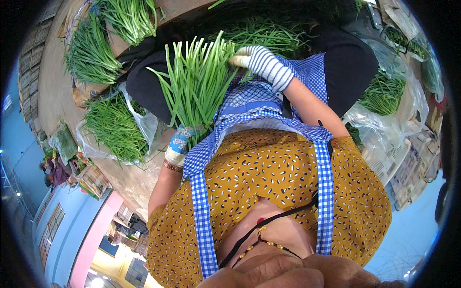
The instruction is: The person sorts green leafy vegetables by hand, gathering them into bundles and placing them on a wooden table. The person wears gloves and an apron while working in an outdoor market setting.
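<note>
A thick bunch of long green chives [198, 77] lies across my left thigh, its pale cut ends pointing away from me. My left hand [187, 141], in a blue floral glove with a cream cuff, is closed around the leafy end near my body. At the pale ends, on the right side of the bunch, is my right hand [257, 63] in a white glove with dark stripes. Its fingers are bent with the tips against the bunch; whether they pinch any stalk is hidden. Just beyond this hand, loose chives [266, 36] lie in a heap between my knees.
Large chive bundles [92, 54] rest at the front left. Beside my left knee, more chives [115, 126] lie on a clear plastic bag [146, 124]. On the right are bagged greens [383, 93] and a white plastic crate [387, 163]. Another person [57, 171] is far off left.
</note>
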`<state>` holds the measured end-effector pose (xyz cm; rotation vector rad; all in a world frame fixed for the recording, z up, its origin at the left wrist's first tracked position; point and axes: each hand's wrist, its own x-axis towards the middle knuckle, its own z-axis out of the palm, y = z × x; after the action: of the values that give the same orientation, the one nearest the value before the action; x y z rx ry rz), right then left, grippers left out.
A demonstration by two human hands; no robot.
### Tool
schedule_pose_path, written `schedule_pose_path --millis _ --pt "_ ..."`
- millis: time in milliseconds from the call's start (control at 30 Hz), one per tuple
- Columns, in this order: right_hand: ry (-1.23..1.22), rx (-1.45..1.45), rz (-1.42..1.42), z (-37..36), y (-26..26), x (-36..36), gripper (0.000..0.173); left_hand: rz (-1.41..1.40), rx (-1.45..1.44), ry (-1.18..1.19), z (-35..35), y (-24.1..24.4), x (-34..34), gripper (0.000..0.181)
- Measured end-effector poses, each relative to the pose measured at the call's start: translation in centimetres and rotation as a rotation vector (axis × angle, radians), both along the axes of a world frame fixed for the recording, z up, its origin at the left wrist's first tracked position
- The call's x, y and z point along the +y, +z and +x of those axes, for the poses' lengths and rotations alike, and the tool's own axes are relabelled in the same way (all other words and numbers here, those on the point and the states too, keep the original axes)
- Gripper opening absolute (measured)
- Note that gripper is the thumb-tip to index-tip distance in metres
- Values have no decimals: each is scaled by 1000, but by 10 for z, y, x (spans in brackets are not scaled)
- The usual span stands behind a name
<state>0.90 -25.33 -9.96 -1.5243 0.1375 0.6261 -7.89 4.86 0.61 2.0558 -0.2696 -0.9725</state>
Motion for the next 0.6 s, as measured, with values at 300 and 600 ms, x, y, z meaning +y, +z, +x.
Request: schedule_pose_path --millis 300,600 --pt "-29 -117 -794 32 -22 -44 35 -192 376 376 -4 4 -12 28" --pt "-76 -814 -869 38 -2 -59 54 -260 528 659 -13 3 -4 34"
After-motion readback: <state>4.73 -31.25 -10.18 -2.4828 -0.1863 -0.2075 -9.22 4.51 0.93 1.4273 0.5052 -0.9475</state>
